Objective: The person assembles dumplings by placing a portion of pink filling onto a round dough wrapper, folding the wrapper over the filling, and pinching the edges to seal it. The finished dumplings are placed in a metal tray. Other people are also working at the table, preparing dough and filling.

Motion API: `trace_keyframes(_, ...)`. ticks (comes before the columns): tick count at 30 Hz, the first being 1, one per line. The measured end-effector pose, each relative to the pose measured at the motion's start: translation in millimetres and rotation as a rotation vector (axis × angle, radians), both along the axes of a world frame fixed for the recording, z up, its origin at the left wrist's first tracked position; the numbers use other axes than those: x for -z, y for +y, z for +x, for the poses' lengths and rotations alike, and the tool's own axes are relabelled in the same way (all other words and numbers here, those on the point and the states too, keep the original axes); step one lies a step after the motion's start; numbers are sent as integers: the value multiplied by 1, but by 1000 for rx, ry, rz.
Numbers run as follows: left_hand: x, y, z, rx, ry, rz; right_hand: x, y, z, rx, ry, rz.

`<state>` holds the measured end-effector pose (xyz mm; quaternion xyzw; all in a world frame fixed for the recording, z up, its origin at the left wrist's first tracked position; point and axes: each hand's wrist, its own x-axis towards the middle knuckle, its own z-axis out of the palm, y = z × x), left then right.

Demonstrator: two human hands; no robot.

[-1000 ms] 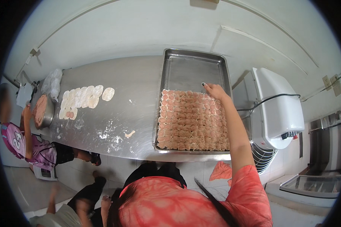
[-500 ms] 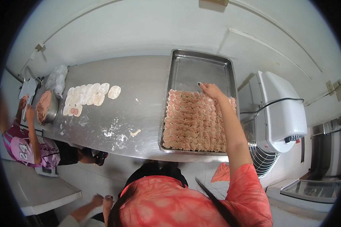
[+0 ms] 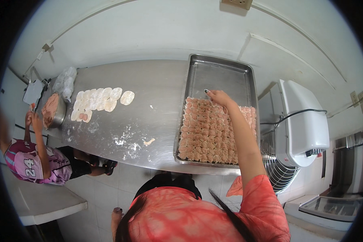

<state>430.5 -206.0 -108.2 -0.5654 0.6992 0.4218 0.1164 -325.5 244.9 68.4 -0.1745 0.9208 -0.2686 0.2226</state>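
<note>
My right hand [image 3: 219,98] reaches over the large metal tray [image 3: 255,86], at the far edge of its rows of small raw meat dumplings [image 3: 207,131]. The fingers are drawn together and point left, a dark-painted nail showing; what they hold, if anything, is hidden. Each dumpling is pinkish filling in a pale wrapper, and they pack the near part of the tray tightly. My left hand [image 3: 117,215] hangs low beside my body, away from the table, its fingers mostly hidden. Round dough wrappers [image 3: 94,101] lie overlapping on the steel table, one bearing two bits of meat.
A metal bowl of minced meat [image 3: 51,111] and a plastic bag [image 3: 65,82] stand at the table's left end, where another person [image 3: 34,161] works. Flour [image 3: 127,141] is scattered on the steel. A white mixer [image 3: 298,121] with a wire guard stands right of the tray.
My right hand has shifted slightly left along the far row of dumplings. A light-sleeved forearm and its hand at the lower left have left the view. The whole view has shifted a little.
</note>
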Motion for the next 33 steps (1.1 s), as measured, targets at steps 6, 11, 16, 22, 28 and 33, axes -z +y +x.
trace_keyframes(6,-5,4,-5,-27,42,37,23,-12,-7,-37,112,-83)
trace_keyframes(11,4,6,-3,-28,50,11,29,-23,-13,-53,98,-41)
trace_keyframes(16,-6,8,-3,-28,98,91,38,-45,-14,-58,124,-124)
trace_keyframes(22,-73,14,-94,202,177,-78,14,-72,11,23,-36,-245)
trace_keyframes(28,-103,-47,-211,261,348,-457,22,-78,22,200,238,-384)
trace_keyframes(33,-119,-117,-350,140,528,-650,6,-78,86,320,336,-646)
